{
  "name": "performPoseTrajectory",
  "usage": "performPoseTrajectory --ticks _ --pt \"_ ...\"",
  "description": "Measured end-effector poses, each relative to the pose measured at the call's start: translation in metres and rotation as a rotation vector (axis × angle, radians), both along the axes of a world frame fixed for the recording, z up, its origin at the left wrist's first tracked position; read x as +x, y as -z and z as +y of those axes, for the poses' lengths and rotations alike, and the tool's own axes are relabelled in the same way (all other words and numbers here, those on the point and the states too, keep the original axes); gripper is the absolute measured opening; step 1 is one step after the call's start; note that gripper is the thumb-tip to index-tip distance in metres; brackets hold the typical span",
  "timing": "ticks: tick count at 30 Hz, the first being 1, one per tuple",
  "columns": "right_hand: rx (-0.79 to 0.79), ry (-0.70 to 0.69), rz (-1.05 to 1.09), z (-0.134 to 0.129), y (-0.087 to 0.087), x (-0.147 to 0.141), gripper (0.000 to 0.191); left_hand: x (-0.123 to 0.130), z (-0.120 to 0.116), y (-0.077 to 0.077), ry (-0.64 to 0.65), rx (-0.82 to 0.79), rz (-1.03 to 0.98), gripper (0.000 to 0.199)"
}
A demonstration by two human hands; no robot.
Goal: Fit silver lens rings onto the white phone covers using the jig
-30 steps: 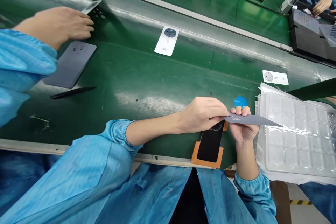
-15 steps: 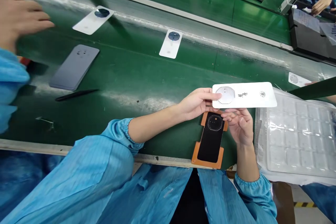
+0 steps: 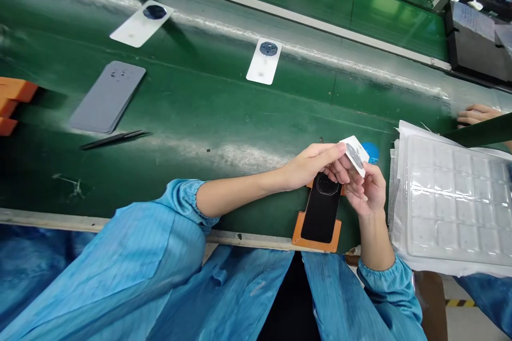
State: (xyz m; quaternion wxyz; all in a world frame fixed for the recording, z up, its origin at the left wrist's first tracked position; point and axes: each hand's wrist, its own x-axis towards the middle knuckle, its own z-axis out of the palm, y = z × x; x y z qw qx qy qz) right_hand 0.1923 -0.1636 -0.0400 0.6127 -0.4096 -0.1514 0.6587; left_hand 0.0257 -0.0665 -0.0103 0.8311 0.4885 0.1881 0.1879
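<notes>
Both my hands hold one white card with a round dark-outlined patch, tilted steeply above the bench. My left hand pinches the upper left side of the white card. At its lower right corner, my right hand grips it between thumb and fingers. A round blue piece shows just behind the card. Below my hands a black phone-shaped panel with a round camera area lies in an orange fixture; its top end is partly hidden by my fingers.
Clear plastic trays stand at the right. Two white cards lie towards the back; grey panels, black tweezers and an orange fixture are at the left. Another person's hand rests at the far right.
The white card has been tilted up from nearly flat, and my right hand has closed on its corner. The blue piece has come into view. The other person's hand at the left has gone.
</notes>
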Motion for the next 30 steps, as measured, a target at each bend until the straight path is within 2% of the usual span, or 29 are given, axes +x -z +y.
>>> performPoseTrajectory --ticks 4,7,10,14,18,21,23,25,28,30 --pt "0.007 0.039 -0.1 -0.001 0.001 -0.005 0.022 0.002 -0.001 0.004 -0.025 0.008 0.041 0.055" --pt "0.041 0.1 -0.292 -0.004 0.004 -0.008 0.031 0.004 0.002 0.01 -0.098 0.024 0.104 0.041" --pt "0.053 0.188 -0.514 -0.006 0.01 -0.01 0.021 0.005 0.007 0.02 -0.125 0.052 0.139 0.033" --pt "0.093 0.257 -0.73 -0.007 0.017 -0.013 0.021 0.005 0.007 0.031 -0.148 0.109 0.135 0.027" --pt "0.098 0.281 -0.739 -0.001 0.021 -0.012 0.023 0.011 0.014 0.031 -0.164 0.119 0.11 0.029" --pt "0.098 0.242 -0.636 0.004 0.02 -0.008 0.03 0.028 0.045 0.019 -0.184 0.215 0.165 0.034" --pt "0.102 0.207 -0.588 0.004 0.02 -0.006 0.036 0.039 0.08 0.006 -0.244 0.361 0.356 0.038" --pt "0.101 0.179 -0.573 0.003 0.021 -0.006 0.039 0.044 0.119 -0.004 -0.359 0.502 0.61 0.047" --pt "0.093 0.116 -0.595 0.001 0.024 -0.009 0.041 0.032 0.173 -0.007 -0.519 0.615 0.833 0.06" --pt "0.098 0.083 -0.62 0.003 0.026 -0.012 0.039 0.016 0.199 -0.003 -0.593 0.687 1.01 0.084"
